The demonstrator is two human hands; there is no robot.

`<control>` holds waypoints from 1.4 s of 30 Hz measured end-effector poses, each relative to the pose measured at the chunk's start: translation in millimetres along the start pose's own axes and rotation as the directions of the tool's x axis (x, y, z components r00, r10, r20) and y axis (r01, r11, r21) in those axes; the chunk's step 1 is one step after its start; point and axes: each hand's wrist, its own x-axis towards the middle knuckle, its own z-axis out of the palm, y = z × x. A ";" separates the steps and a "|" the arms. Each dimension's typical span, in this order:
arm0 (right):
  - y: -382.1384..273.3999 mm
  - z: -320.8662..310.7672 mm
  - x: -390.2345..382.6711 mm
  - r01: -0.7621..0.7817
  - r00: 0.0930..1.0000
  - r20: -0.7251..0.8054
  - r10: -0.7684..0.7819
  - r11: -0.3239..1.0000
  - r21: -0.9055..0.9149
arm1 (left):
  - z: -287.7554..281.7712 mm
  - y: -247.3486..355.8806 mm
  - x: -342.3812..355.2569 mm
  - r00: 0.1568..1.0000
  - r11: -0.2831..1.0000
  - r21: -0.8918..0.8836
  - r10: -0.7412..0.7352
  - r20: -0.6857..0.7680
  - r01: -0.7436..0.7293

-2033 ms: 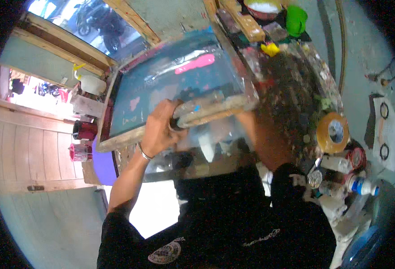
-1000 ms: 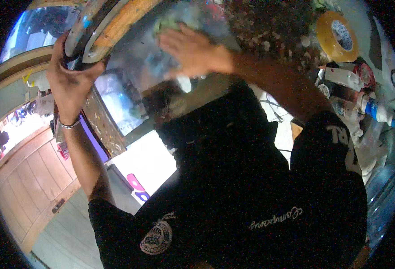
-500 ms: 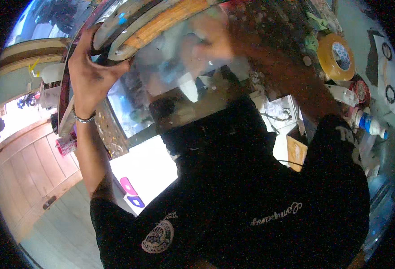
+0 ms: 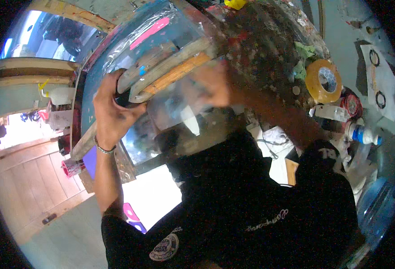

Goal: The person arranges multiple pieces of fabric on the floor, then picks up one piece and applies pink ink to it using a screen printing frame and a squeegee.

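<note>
My left hand [image 4: 114,110] is closed round the near-left end of some paint-marked wooden bars [image 4: 168,69]. The bars are grey and orange-brown, lying slantwise with a dark gap at the gripped end. Under and beyond them is a blue framed panel [image 4: 102,85] with a pink patch [image 4: 150,32] and crinkled clear film. My right hand [image 4: 213,85] is smeared by motion over a shiny, see-through surface [image 4: 175,105] just right of the bars. Its fingers, and anything in them, cannot be made out.
A roll of clear tape [image 4: 314,80] stands on the right, above a red roll [image 4: 351,106] and a white-and-blue bottle [image 4: 363,133]. Dark paint-stained tabletop [image 4: 255,62] spreads behind my right hand. A large blue jug [image 4: 379,204] is at lower right, and a pink container [image 4: 70,168] at left.
My left hand and the wooden bars now appear lower and farther right, as the view has shifted. More of the blue panel and its pink patch shows. My right hand is still blurred.
</note>
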 end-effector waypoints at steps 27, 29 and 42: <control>-41.7 76.0 96.0 -0.196 0.963 0.164 0.214 0.973 -0.117 | 3.8 -1.0 1.6 1.000 0.999 0.023 0.023 0.013 -0.023; -52.5 65.3 79.3 -0.090 0.986 0.126 0.106 0.988 -0.127 | 6.7 4.7 6.3 0.997 1.000 0.004 -0.027 0.077 0.027; -1.5 69.3 106.9 -0.306 0.936 0.161 0.312 0.950 -0.059 | 4.8 0.3 -0.1 0.998 0.999 -0.018 0.044 0.044 -0.043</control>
